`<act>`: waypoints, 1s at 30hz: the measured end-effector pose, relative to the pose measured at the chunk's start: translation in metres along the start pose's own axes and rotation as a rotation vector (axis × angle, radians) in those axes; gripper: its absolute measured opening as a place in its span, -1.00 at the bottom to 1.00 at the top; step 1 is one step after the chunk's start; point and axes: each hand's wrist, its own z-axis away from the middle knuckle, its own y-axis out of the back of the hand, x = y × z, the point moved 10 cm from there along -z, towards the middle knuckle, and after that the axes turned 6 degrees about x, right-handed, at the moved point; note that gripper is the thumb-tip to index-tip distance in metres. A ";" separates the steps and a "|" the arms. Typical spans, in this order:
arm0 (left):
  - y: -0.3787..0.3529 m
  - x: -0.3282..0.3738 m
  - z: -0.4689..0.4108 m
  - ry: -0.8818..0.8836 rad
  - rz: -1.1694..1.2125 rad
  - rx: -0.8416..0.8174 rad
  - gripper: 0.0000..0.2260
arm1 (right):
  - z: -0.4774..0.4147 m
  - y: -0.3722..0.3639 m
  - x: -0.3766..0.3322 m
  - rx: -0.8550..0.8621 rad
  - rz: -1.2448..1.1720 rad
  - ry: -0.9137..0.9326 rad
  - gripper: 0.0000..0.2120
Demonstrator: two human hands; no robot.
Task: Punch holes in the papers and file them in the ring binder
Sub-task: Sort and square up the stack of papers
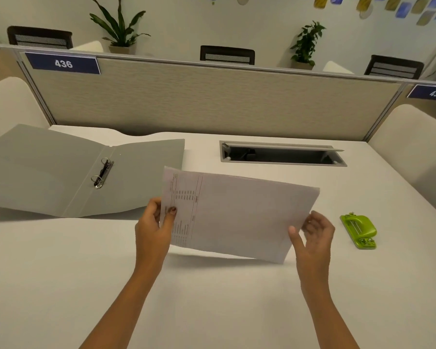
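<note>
I hold a thin stack of white printed papers just above the white desk, turned sideways. My left hand grips the stack's left edge, thumb on top. At the right edge my right hand pinches the papers, thumb in front and fingers behind. A grey ring binder lies open flat at the left, its two metal rings closed and bare. To the right of my right hand, a green hole punch sits on the desk, untouched.
A rectangular cable hatch is open in the desk behind the papers. A beige partition panel closes off the back, with cream dividers on both sides. Chairs and potted plants stand beyond it.
</note>
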 end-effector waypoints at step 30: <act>-0.026 0.040 -0.002 0.032 0.146 -0.137 -0.87 | 0.004 -0.047 -0.060 -0.093 -0.030 0.076 -0.86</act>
